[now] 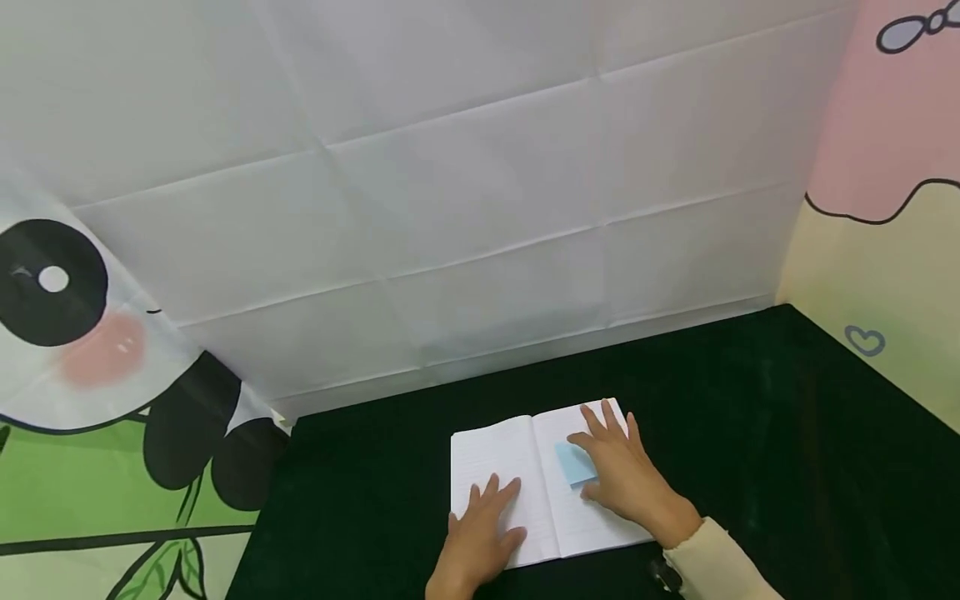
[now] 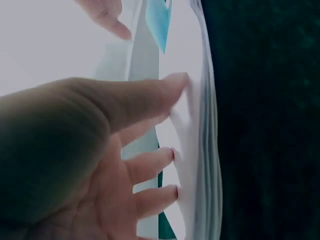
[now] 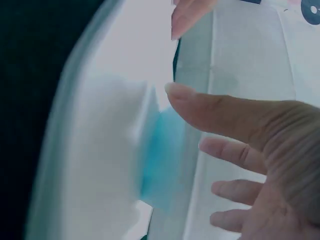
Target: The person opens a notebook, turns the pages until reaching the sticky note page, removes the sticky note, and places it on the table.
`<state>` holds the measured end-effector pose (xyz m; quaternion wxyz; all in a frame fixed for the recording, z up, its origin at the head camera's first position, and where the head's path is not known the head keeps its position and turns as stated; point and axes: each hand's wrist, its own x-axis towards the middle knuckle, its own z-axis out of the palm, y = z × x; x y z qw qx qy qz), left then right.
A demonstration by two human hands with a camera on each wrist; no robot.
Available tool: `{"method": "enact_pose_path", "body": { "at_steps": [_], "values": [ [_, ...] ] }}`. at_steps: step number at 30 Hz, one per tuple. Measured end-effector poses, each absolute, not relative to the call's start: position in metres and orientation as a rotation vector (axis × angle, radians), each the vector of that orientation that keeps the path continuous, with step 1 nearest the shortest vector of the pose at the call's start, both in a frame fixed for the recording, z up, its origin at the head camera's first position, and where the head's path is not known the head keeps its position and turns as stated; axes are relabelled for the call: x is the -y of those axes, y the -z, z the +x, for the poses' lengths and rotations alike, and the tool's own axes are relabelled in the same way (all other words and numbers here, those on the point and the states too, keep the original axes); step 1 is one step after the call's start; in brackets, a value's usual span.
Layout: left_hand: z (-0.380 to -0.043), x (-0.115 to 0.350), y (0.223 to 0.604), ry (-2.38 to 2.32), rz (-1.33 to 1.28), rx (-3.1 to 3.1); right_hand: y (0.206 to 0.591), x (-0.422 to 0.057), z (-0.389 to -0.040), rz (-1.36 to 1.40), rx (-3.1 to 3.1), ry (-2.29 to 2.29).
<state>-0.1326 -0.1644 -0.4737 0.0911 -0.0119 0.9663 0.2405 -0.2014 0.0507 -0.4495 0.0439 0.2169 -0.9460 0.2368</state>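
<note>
An open notebook [image 1: 501,446] with lined white pages lies on the dark green cloth. A light blue sticky note [image 1: 574,464] is on its right page, one edge lifted off the paper in the right wrist view. With fingers spread, my left hand [image 1: 480,537] rests on the lower left page, its fingertips on the paper in the left wrist view. My right hand [image 1: 618,468] is over the right page, fingers apart and partly covering the note. In the right wrist view its thumb [image 3: 182,92] is close to the note's upper edge, and the other fingers stand apart from it.
Dark green cloth [image 1: 360,500] covers the table around the notebook. Behind it hangs a creased white sheet [image 1: 480,208]. Printed cartoon panels stand on the left [image 1: 90,467] and right [image 1: 885,275]. A dark band [image 1: 664,575] shows at the right sleeve cuff.
</note>
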Motion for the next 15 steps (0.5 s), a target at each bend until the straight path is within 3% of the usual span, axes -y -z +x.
{"method": "enact_pose_path", "body": {
  "at_steps": [15],
  "values": [
    [-0.131, 0.151, 0.476, -0.611, -0.226, -2.936, 0.463, -0.072, -0.216, 0.536, 2.757, -0.851]
  ]
}}
